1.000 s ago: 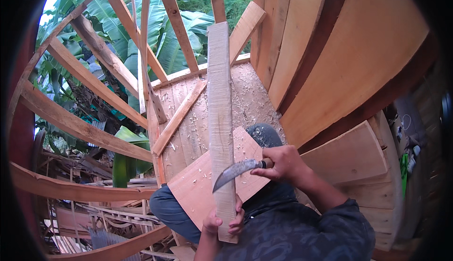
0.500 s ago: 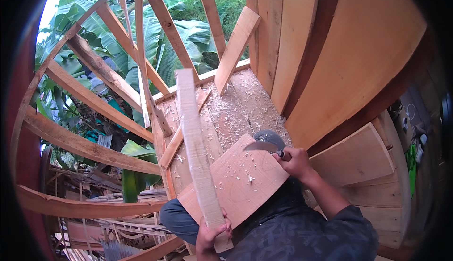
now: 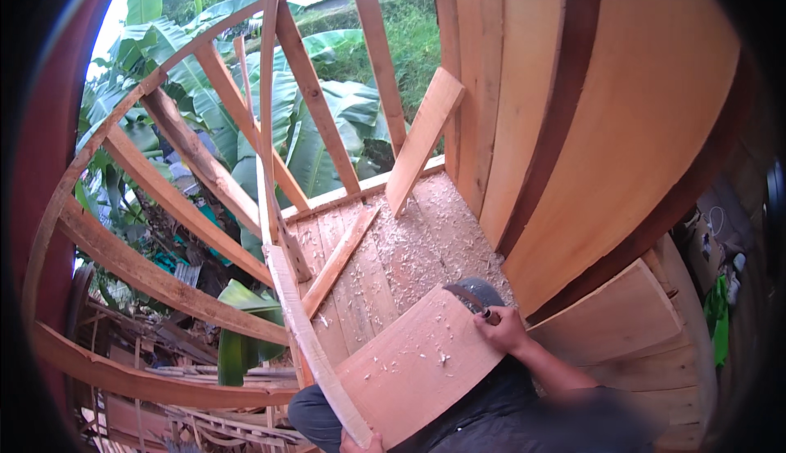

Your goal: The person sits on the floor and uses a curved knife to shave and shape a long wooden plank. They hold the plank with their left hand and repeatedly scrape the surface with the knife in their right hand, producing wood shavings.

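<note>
My right hand (image 3: 503, 332) is closed around the dark handle of a knife with a curved blade (image 3: 465, 297). The blade hovers by the far right corner of a flat wooden board (image 3: 413, 363) lying across my lap. At the lower edge, my left hand (image 3: 361, 443) grips the near end of a long pale wooden batten (image 3: 309, 337), partly cut off by the picture's edge. The batten slants up and away to the left, along the board's left side. Small wood shavings (image 3: 443, 360) are scattered over the board.
Shavings litter the plank floor (image 3: 426, 232) ahead. A short plank (image 3: 424, 142) leans by the far edge, and a loose strip (image 3: 340, 261) lies on the floor. Slatted framing (image 3: 172, 273) stands left; tall plank walls (image 3: 630, 117) rise right, with another board (image 3: 610, 330) beside me.
The batten has swung left and tipped lower, with my left hand lower in the picture. My right hand and knife appear slightly lower and farther right. The whole view has shifted downward.
</note>
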`<action>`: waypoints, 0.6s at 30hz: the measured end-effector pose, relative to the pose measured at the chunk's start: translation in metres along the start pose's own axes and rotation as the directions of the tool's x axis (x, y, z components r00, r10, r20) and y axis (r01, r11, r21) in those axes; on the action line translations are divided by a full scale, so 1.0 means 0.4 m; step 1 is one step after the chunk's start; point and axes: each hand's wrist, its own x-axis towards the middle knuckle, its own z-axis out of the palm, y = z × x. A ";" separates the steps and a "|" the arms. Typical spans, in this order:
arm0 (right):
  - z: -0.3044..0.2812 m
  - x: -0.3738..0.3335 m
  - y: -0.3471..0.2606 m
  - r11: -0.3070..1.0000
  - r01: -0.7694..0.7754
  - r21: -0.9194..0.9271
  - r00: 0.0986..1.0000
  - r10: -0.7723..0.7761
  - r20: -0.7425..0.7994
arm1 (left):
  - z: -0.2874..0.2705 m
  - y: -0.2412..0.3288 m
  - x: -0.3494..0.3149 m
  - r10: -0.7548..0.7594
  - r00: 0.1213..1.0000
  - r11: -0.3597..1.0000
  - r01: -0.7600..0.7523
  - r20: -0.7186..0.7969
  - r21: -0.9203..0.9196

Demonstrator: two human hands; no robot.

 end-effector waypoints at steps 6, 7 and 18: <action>-0.004 -0.003 0.041 0.994 0.035 0.103 0.988 -0.049 0.145 | 0.020 -0.002 0.006 -0.189 0.975 0.973 0.202 0.120 -0.109; 0.007 -0.017 0.055 0.987 0.041 0.153 0.989 -0.062 0.136 | 0.022 -0.010 0.002 -0.168 0.982 0.982 0.175 0.091 -0.076; 0.025 -0.060 0.036 0.940 0.113 0.322 0.962 -0.184 0.200 | 0.027 -0.141 0.008 0.204 0.940 0.971 -0.160 -0.273 0.176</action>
